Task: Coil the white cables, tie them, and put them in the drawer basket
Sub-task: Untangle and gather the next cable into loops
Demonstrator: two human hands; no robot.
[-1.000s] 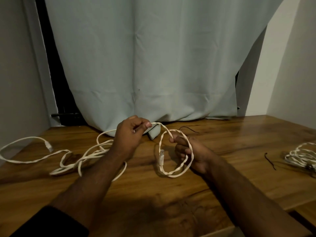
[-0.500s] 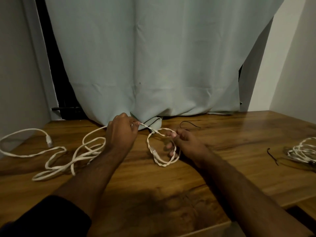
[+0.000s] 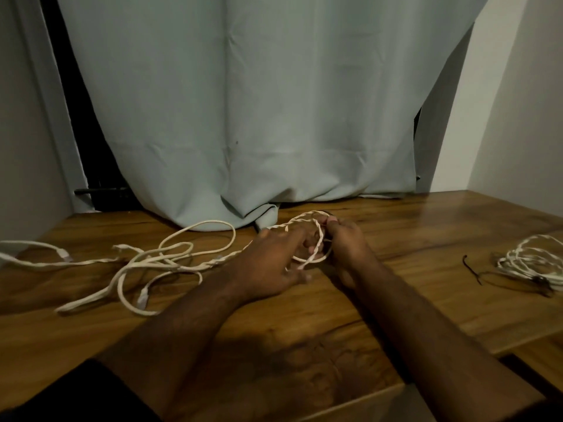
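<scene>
A long white cable (image 3: 170,263) lies in loose tangled loops across the left half of the wooden table (image 3: 304,324). One end of it is wound into a small coil (image 3: 316,245) between my hands, near the curtain's hem. My right hand (image 3: 347,245) grips this coil, its thumb and fingertips pinching the loops at the top. My left hand (image 3: 271,260) lies low over the table with its fingers stretched out against the coil's left side. The cable's free run passes beside its knuckles. No drawer basket is in view.
A second white cable (image 3: 530,261), coiled, lies at the table's right edge with a thin black tie (image 3: 472,268) beside it. A pale curtain (image 3: 259,117) hangs down onto the table's back edge. Walls close in on both sides.
Both hands have moved away from me and down toward the table. My left hand has let go of its pinch on the cable and stretched its fingers to the coil. The coil has shrunk.
</scene>
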